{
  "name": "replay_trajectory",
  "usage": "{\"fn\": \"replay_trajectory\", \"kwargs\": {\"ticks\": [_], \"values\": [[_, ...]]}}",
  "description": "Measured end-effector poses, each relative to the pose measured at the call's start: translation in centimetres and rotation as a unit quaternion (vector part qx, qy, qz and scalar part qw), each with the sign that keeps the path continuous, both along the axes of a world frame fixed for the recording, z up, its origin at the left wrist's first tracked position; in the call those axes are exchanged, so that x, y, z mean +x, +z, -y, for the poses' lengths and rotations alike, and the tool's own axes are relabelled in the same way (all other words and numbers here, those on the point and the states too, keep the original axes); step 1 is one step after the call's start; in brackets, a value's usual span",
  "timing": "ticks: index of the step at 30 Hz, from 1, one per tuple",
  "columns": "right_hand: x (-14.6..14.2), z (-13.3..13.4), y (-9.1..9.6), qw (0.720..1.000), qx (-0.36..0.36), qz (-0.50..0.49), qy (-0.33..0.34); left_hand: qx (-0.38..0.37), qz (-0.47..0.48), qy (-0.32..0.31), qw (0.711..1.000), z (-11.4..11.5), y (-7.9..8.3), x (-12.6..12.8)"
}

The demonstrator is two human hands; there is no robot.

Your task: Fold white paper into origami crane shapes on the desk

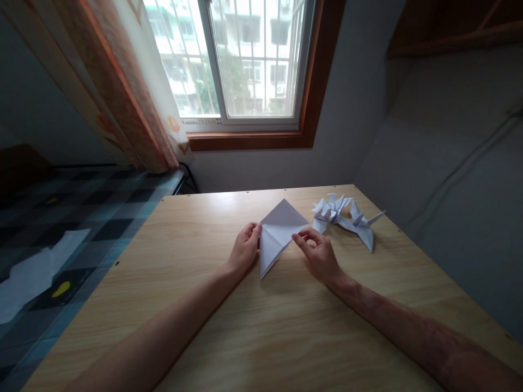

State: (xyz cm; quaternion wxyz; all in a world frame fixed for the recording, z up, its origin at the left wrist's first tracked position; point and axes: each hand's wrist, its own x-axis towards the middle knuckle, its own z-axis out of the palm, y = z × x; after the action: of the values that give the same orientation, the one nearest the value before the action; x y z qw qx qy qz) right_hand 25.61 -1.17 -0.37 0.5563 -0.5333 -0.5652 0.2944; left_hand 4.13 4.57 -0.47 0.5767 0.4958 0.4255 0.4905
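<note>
A folded sheet of white paper (281,223) is held over the wooden table, its layers creased into a kite-like shape with one point toward me. My left hand (245,245) pinches its left edge between thumb and fingers. At the right edge, my right hand (316,250) has thumb and forefinger closed together on the paper's side. Several folded paper cranes (333,209) sit in a cluster just beyond my right hand, and one crane (362,223) at the right side of the group has a wing spread toward me.
The wooden table (196,234) stands below a barred window (257,60). To the left is a bed with a checked cover (122,182), with loose white paper sheets (44,267) on it. A patterned curtain (110,81) hangs at the left, and a wooden shelf (453,43) is at upper right.
</note>
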Motion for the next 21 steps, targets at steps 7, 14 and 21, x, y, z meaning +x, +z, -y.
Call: {"fn": "replay_trajectory", "kwargs": {"ticks": [7, 14, 21], "values": [[0.4, -0.8, -1.0, 0.999, 0.048, -0.009, -0.020, -0.004, -0.025, -0.116, 0.993, 0.2, 0.7, -0.2], [0.8, -1.3, -2.2, 0.998, 0.049, -0.016, -0.044, -0.004, -0.047, -0.105, 0.993, 0.5, 1.5, -0.5], [0.5, -1.2, -1.7, 0.993, -0.019, -0.104, 0.055, -0.003, 0.000, -0.091, 0.996, 0.3, 1.3, -0.4]]}}
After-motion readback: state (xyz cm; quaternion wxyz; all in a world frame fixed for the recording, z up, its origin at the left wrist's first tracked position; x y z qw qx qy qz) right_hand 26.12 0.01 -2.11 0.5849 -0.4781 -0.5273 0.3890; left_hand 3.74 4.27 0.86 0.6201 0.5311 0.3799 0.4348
